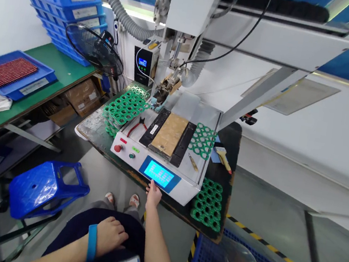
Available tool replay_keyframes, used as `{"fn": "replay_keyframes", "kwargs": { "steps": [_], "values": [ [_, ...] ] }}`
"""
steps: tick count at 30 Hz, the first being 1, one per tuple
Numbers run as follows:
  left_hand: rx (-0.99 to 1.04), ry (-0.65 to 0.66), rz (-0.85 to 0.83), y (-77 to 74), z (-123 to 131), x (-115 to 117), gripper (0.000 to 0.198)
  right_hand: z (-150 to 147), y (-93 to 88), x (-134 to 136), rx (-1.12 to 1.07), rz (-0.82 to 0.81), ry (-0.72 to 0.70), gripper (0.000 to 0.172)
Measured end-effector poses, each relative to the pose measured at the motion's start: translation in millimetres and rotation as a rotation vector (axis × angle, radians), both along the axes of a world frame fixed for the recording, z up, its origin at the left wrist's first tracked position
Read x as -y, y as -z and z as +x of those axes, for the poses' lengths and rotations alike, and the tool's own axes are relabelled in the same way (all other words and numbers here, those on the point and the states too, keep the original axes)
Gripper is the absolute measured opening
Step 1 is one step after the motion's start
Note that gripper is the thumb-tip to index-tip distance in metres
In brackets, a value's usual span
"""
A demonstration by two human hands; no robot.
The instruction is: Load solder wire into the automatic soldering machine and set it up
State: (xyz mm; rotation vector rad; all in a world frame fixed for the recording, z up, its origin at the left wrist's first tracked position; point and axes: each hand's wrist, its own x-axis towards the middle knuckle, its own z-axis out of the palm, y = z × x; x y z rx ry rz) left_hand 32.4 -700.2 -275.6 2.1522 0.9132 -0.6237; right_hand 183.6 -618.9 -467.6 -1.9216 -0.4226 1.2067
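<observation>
My right hand [153,193] is at the lower edge of the lit touch screen [158,173] on the front of a white machine [137,162]. Its index finger points at the screen, the other fingers are curled, and nothing shows in it. My left hand [111,236], with a blue band at the wrist, rests against my body, fingers loosely curled and partly spread, holding nothing. Above the screen, a tan plate [170,134] lies in a black fixture [183,145]. Red-handled pliers [138,126] lie left of it, tweezers [193,162] and a green perforated sheet [202,140] right.
Green sheets are stacked left [125,108] and right [208,204] of the machine. A brush [223,158] lies at the right. A blue stool [44,186], a fan [95,49] and a tray of red parts [37,84] are leftward; a blue crate [273,259] stands lower right.
</observation>
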Motion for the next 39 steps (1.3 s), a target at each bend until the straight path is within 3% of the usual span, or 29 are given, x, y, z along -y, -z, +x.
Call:
{"fn": "replay_keyframes", "kwargs": {
  "steps": [7, 19, 24, 31, 39],
  "values": [
    [-0.014, -0.044, 0.01, -3.2, -6.6, -0.6, 0.028, 29.3, -1.7, 16.4, -0.039, -0.022, 0.158, 0.038],
    [0.023, 0.014, 0.059, 0.6, 4.8, 0.5, 0.029, 34.1, 0.0, 8.4, -0.076, -0.044, 0.166, 0.035],
    [0.053, 0.057, 0.095, 1.0, 4.1, 5.9, 0.029, 38.7, -3.4, 13.8, -0.064, -0.032, 0.102, 0.034],
    [0.087, 0.061, 0.146, 5.6, -3.4, 12.2, 0.028, 18.4, -5.2, 24.1, -0.089, -0.058, -0.07, 0.026],
    [0.111, 0.012, 0.181, 8.3, -16.2, 13.7, 0.026, -7.5, -1.2, -8.2, -0.074, -0.028, -0.072, 0.033]
  ]
}}
